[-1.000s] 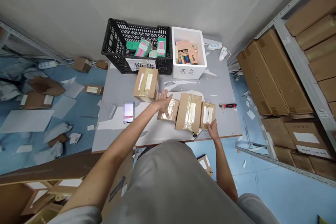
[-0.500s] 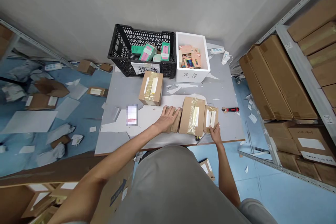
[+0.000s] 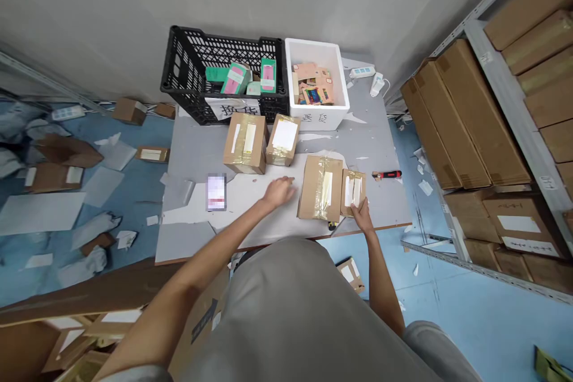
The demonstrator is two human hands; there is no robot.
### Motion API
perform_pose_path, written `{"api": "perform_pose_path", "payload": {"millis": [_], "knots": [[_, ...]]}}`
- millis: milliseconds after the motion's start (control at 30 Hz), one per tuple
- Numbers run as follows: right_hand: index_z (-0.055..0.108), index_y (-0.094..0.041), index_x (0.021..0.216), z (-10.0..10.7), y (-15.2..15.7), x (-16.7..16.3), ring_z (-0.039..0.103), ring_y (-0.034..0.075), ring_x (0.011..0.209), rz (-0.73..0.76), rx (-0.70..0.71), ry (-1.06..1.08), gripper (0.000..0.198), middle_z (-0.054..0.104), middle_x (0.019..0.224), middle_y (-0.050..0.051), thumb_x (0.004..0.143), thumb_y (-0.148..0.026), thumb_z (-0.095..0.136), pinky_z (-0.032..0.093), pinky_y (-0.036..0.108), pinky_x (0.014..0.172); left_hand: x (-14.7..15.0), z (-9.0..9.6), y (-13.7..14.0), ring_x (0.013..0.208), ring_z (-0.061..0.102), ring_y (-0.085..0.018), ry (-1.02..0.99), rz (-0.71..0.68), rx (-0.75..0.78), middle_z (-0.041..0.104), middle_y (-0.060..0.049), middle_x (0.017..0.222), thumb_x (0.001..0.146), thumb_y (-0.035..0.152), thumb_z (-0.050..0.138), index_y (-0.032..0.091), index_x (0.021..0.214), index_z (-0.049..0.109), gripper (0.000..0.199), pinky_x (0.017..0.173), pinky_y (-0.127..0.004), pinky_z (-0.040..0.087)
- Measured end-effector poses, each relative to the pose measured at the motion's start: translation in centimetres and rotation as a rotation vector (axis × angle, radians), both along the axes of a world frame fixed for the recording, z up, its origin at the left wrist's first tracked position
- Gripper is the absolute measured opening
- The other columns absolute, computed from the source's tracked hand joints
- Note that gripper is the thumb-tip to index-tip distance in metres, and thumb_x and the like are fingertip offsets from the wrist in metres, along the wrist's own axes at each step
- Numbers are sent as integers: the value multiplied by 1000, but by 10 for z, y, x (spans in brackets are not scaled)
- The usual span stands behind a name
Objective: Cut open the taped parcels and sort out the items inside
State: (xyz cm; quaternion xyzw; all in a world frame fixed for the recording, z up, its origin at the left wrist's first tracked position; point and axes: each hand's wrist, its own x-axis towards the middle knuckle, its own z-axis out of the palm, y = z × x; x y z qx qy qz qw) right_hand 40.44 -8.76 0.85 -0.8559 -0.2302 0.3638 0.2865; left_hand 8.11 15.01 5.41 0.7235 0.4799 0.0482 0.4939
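My left hand (image 3: 278, 192) hovers over the white paper on the table, fingers loosely stretched and holding nothing. Beyond it stand a small taped box with a white label (image 3: 283, 140) and a larger taped cardboard box (image 3: 246, 142), side by side. My right hand (image 3: 362, 215) grips the near right corner of a small cardboard box (image 3: 353, 190), thumb on top; its other fingers are mostly hidden. Against that box's left side lies a bigger cardboard box (image 3: 320, 188) with shiny tape across it. A yellow and black tape measure (image 3: 332, 225) peeks out at its near edge.
A black crate (image 3: 188, 98) with green and pink packs and a white foam box (image 3: 320, 119) line the back. On the table lie a phone (image 3: 216, 192) and a red and black utility knife (image 3: 387, 175). Shelves of cartons (image 3: 452, 119) rise at right; litter covers the left floor.
The small box that was under my left hand now stands farther back, beside the larger taped box. My left hand has let go of it. My right hand stays on its box.
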Motion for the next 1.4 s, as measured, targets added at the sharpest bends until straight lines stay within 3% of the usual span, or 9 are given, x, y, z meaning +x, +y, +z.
{"api": "perform_pose_path", "payload": {"millis": [100, 200, 467, 667, 800, 967, 1133, 1300, 1400], "knots": [[34, -22, 182, 6, 0, 3, 66, 42, 155, -37, 32, 149, 122, 54, 180, 23, 85, -83, 75, 72, 59, 109, 13, -24, -44, 131, 79, -39, -57, 43, -157, 81, -23, 144, 109, 60, 61, 19, 153, 76, 62, 113, -53, 65], [56, -24, 166, 12, 0, 3, 79, 38, 135, -136, 105, 294, 100, 72, 162, 19, 81, -68, 87, 78, 55, 96, 14, -32, -71, 123, 83, -33, -152, 100, -291, 78, -19, 155, 112, 80, 46, 24, 170, 62, 82, 90, -43, 72], [70, -25, 156, 33, 41, 17, 79, 39, 135, -46, 275, 290, 91, 81, 149, 15, 79, -68, 90, 76, 56, 103, 4, -9, -45, 139, 75, -42, -374, 224, -504, 52, -12, 184, 82, 80, 93, 34, 179, 54, 114, 80, -39, 73], [60, -26, 169, 34, 156, 29, 75, 29, 142, 26, 431, 267, 90, 75, 160, 15, 89, -64, 79, 67, 49, 116, 33, -2, 23, 138, 77, -39, -459, 358, -296, 60, -18, 177, 89, 65, 92, 24, 173, 61, 99, 111, -51, 70], [51, -11, 173, 24, 195, 26, 68, 32, 151, -16, 335, 58, 89, 75, 156, 23, 100, -60, 63, 59, 56, 125, 41, -14, 22, 148, 72, -38, -447, 382, -244, 59, -23, 177, 92, 54, 89, 16, 167, 65, 87, 130, -53, 56], [53, -7, 170, 13, 183, 2, 29, 39, 180, -95, 370, -180, 83, 43, 185, 30, 102, -55, 61, 28, 64, 146, 16, -28, -24, 137, 79, -38, -363, 411, -283, 62, -26, 173, 91, 50, 88, 16, 167, 64, 87, 126, -57, 58], [74, -14, 141, 9, 179, -39, 74, 36, 134, 97, 417, -148, 62, 78, 145, 25, 104, -59, 57, 57, 56, 126, 25, -21, -28, 148, 74, -32, -364, 458, -281, 72, -18, 165, 93, 37, 82, 19, 183, 44, 99, 132, -47, 51], [78, -18, 126, 15, 172, -57, 79, 33, 116, 114, 413, -128, 52, 80, 136, 21, 101, -60, 61, 62, 54, 118, 37, -1, -25, 143, 77, -33, -336, 458, -257, 88, -16, 134, 94, 33, 82, 15, 182, 46, 97, 132, -49, 51], [78, -20, 126, 19, 141, -70, 81, 32, 112, 172, 426, -110, 55, 79, 134, 19, 100, -66, 63, 68, 48, 107, 18, 4, -48, 137, 80, -34, -303, 466, -178, 83, -16, 146, 92, 37, 86, 19, 177, 55, 92, 126, -48, 57]]}}
